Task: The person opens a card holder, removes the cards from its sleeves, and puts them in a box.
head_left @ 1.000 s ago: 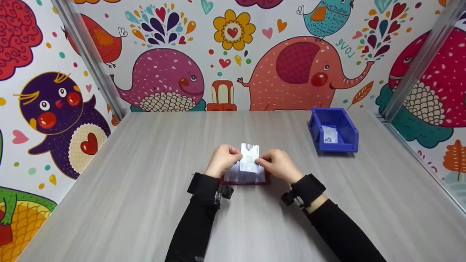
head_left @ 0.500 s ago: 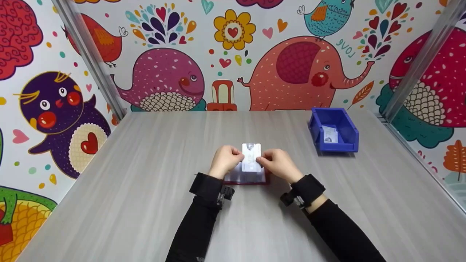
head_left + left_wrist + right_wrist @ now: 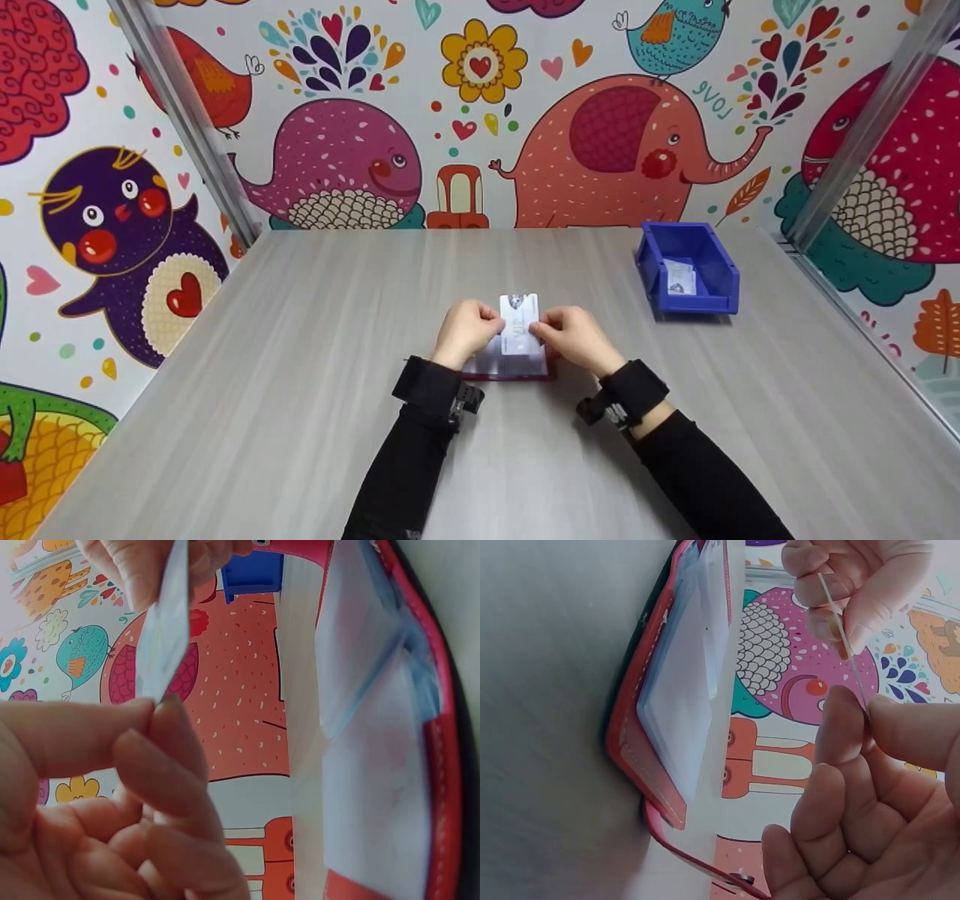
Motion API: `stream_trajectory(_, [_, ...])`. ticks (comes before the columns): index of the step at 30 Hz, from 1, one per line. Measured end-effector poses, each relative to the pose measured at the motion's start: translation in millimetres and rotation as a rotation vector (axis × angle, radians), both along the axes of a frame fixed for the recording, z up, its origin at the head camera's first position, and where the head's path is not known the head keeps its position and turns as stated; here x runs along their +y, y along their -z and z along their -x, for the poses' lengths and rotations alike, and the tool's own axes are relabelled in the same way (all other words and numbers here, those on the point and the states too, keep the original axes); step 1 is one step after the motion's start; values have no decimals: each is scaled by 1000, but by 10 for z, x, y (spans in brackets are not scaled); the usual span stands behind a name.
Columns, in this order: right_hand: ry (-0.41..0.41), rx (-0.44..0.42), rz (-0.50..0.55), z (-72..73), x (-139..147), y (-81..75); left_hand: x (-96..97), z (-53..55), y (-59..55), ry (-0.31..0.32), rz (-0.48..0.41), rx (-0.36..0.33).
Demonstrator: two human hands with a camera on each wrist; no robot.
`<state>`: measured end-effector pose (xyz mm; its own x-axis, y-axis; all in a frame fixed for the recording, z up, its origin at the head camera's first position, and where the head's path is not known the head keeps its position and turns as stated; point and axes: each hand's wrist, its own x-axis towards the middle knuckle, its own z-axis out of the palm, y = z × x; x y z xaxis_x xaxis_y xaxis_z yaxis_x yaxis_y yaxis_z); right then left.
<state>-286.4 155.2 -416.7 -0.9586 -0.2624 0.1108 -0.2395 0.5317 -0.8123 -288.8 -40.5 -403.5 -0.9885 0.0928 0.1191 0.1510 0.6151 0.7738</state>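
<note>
A white card [image 3: 520, 330] with a dark print near its top stands between my two hands in the head view. My left hand [image 3: 466, 330] pinches its left edge between thumb and forefinger, and my right hand [image 3: 574, 336] pinches the right edge the same way. Below the card lies an opened red card holder [image 3: 510, 377] with clear plastic sleeves. Both wrist views show the card edge-on, raised above the holder. In the right wrist view the holder's strap [image 3: 697, 862] with a metal snap sticks out to the side.
A blue plastic bin [image 3: 686, 270] stands at the back right of the table [image 3: 315, 360], with white cards [image 3: 680, 277] inside. Behind the table rises a wall printed with cartoon animals. Metal posts mark its corners.
Over the last second the card and my left hand have shifted slightly to the right, and the card has straightened a little. The holder and the bin stay where they were.
</note>
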Motion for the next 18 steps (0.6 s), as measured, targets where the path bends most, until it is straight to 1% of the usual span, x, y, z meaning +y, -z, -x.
stream_trajectory(5, [13, -26, 12, 0, 10, -22, -27, 6, -4, 12, -25, 24])
stream_trajectory(8, [20, -16, 19, 1, 28, -35, -49, 12, -8, 1, -35, 17])
stream_trajectory(11, [10, 37, 29, 10, 67, -41, -83, 17, -7, -38, -22, -10])
stream_trajectory(13, [10, 55, 45, 17, 99, -46, -115, 23, 7, -68, 3, -11])
stream_trajectory(15, [17, 73, 53, 27, 137, -53, -153, 27, 29, -97, 40, -2])
stream_trajectory(18, [39, 69, 61, 40, 196, -72, -202, 38, 71, -146, 113, 13])
